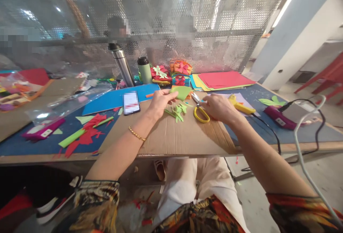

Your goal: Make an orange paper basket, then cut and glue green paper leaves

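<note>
Between the thumb and fingers of my left hand is a green paper piece, held above the cardboard sheet. Below it lie light green paper cutouts in a small pile. My right hand is beside the yellow-handled scissors, its fingers curled and pointing down; what they hold, if anything, is hidden. The scissors rest on the cardboard with their blades pointing away from me. Just right of my right hand is a yellow glue gun.
A phone lies left, near a blue sheet. Bottles, small decorated boxes and coloured paper stand or lie behind. Red scraps are left; a purple power strip and cables are right.
</note>
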A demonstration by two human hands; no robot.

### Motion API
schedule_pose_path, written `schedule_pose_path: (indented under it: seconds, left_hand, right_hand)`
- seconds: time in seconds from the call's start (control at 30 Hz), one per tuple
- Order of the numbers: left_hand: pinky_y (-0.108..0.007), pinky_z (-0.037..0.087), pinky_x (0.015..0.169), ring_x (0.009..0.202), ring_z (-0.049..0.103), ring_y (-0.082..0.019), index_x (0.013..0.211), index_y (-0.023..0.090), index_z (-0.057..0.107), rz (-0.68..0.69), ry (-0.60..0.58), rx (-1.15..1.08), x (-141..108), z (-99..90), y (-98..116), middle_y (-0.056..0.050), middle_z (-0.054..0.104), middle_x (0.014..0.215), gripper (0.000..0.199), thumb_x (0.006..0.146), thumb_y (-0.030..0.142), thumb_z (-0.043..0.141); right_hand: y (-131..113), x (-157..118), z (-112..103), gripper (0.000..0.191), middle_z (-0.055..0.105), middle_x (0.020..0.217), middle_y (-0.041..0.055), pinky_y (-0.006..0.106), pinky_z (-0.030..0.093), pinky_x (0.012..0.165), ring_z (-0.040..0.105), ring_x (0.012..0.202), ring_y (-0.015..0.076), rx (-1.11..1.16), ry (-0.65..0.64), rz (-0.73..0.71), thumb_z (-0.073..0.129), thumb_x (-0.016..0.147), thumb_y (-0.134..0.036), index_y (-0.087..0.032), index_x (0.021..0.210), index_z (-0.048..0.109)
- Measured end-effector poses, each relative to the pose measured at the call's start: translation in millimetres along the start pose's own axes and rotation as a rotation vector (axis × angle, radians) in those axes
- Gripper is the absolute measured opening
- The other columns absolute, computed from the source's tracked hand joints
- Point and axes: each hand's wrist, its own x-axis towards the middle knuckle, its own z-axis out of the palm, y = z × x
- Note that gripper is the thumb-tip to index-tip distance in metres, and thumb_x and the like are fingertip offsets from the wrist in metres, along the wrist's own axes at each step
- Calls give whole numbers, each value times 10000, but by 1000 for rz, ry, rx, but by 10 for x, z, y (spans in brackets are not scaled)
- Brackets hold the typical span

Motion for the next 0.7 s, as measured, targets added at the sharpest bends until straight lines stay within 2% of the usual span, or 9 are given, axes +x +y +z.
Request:
schedule_pose_path:
  seconds: [0.07,0.17,0.3,0.43,0.53,0.6,0.67,0.7]
  left_hand:
    - [-218,402,531,513,575,-80,614,153,751,3,30,-64,15,10,10,-9,676,571,209,750,188,906]
    - [-226,391,518,515,578,-86,600,152,732,-25,49,-142,17,41,13,-9,667,572,239,715,192,938]
    - [-222,366,508,499,560,-79,589,154,690,-60,105,-203,27,71,-4,7,639,545,275,729,163,927]
    - [-223,354,513,503,565,-78,621,155,682,-79,189,-268,74,54,-15,5,660,570,255,762,140,893]
    - [-229,371,529,510,576,-85,627,158,668,-81,205,-300,103,33,-8,1,660,574,260,798,137,863]
    - [-227,390,541,521,598,-87,639,159,671,-93,215,-344,109,28,3,-1,672,586,256,827,134,842]
    - [-224,413,556,535,625,-88,651,159,682,-104,230,-387,107,30,17,-8,695,603,249,848,135,834]
    - [-223,424,564,542,637,-89,657,159,688,-103,237,-402,105,31,25,-12,706,612,245,850,139,838]
  right_hand:
    - [-43,-117,48,320,746,1184,239,370,495,836,745,1090,357,-24,-77,41,558,1061,-325,-112,1130,787]
    - [-102,-181,148,359,708,1281,299,404,512,870,721,1200,427,-13,-92,88,606,1025,-287,-74,1279,742]
    - [-73,-93,206,372,734,1223,310,445,524,919,739,1154,432,58,-71,152,615,985,-225,-56,1302,712]
    - [62,-51,206,360,771,1106,237,445,541,900,742,1092,389,218,37,210,618,969,-322,-109,1238,725]
    - [134,-110,186,468,751,938,124,376,555,763,741,903,290,397,114,221,558,964,-376,-133,1352,654]
    - [108,-174,168,500,694,843,51,331,527,646,684,728,219,620,141,190,515,965,-424,-157,1377,608]
    - [7,-241,154,483,643,811,8,304,478,566,592,618,167,1051,128,121,608,912,-550,-210,1254,626]
    - [-67,-271,151,510,629,814,-4,294,453,540,552,594,147,1318,94,77,716,833,-623,-233,1152,633]
